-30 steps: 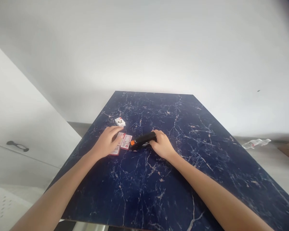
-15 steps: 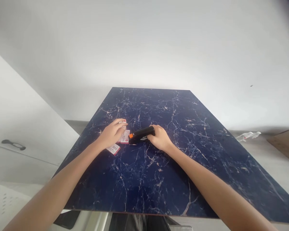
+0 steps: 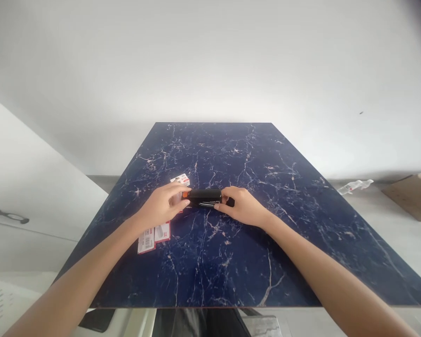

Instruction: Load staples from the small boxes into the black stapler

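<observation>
A black stapler (image 3: 205, 195) with an orange end lies level across the middle of the table, held between my two hands. Thumb and fingers of my left hand (image 3: 164, 202) close around its left, orange end. At the opposite end, my right hand (image 3: 240, 203) grips it with thumb and fingertips. Small red-and-white boxes lie around my left hand: one box (image 3: 181, 179) just beyond the fingers, another box (image 3: 162, 232) and a barcoded box (image 3: 146, 241) nearer me by the wrist. Part of another is hidden beneath my left hand.
The dark blue marbled table (image 3: 231, 262) stands against a white wall (image 3: 210, 61). On the floor to the right lie a clear plastic item (image 3: 354, 186) and a cardboard box (image 3: 412, 196). A white cabinet with a dark handle (image 3: 9, 216) is at left.
My left hand has come off the boxes and taken the stapler's orange end. The stapler has turned level. Some boxes now lie nearer me, and my right hand has shifted slightly right.
</observation>
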Motion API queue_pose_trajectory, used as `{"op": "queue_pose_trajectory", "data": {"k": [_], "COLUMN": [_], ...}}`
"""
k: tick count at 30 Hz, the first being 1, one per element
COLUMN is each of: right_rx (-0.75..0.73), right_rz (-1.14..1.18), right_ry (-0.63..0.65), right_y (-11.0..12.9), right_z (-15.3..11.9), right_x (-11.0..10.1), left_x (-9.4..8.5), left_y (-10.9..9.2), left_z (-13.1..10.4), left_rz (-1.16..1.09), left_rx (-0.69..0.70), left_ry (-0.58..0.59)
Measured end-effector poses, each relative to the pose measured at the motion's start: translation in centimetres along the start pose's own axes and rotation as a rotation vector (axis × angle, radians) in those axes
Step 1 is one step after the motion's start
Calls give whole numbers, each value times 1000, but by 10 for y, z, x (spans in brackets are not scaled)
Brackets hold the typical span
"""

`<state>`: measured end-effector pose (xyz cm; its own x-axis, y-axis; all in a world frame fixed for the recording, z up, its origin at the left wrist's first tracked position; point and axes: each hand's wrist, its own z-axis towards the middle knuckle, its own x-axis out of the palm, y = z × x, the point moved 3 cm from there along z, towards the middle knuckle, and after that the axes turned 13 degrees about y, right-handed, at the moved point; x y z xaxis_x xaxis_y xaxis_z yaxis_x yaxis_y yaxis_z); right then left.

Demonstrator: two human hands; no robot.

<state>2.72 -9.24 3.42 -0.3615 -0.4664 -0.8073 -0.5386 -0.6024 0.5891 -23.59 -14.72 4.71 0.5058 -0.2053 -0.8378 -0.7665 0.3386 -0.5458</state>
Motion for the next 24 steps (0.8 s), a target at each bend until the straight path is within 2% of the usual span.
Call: {"op": "queue_pose_trajectory", "data": {"k": [5, 10, 12, 18, 21, 24], "right_rx": [-33, -10, -20, -42, -33, -5], "right_rz": [-80, -51, -60, -59, -64, -93], "right_ry": [-32, -36, -34, 4, 2, -54], "right_y": [-3, -15, -15, -16, -25, -39], "right_z": [0, -2, -2, -6, -13, -22], "right_x": [2, -6, -9, -18, -29, -44], "left_x": [-7, -12, -11, -9, -16, -29], "left_y": [11, 15, 14, 15, 11, 12], "left_z": [1, -3, -3, 0, 0, -3], "left_rz": [-4, 57, 94, 5, 33, 95], "left_rx": [-17, 121, 135, 33, 28, -55], "left_ry": [64, 68, 58, 82, 59, 100]}}
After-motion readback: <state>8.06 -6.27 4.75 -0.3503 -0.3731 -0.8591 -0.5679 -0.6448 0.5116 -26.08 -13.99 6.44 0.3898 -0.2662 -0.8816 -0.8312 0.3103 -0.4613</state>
